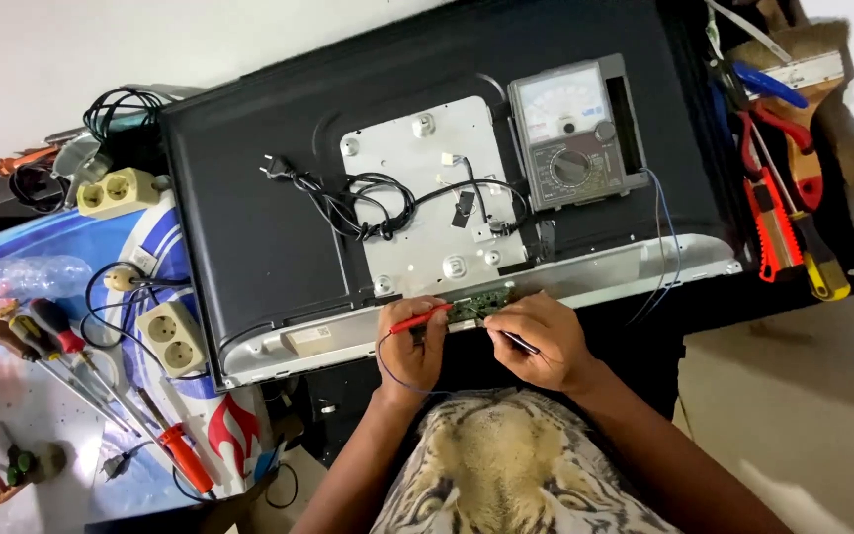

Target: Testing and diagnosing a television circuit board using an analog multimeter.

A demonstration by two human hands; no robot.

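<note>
Left hand point(412, 341) fingers pinch thin red probe point(420, 318), right hand point(538, 341) fingers pinch black probe point(520, 343), both on small green board point(479, 304); testing under way.

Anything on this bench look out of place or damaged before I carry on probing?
Nothing looks broken. The TV lies face down with its power cord loose and tangled on the back plate. The meter sits on the TV itself. Left hand holds the red probe, right hand the black.

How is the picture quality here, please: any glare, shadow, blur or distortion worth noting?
Head view: even, soft light; mild sheen on the metal plate; the meter dial is washed pale; faint shadow on the floor at right; both hands look slightly soft; wide-angle lens bends the television back edges.
</note>
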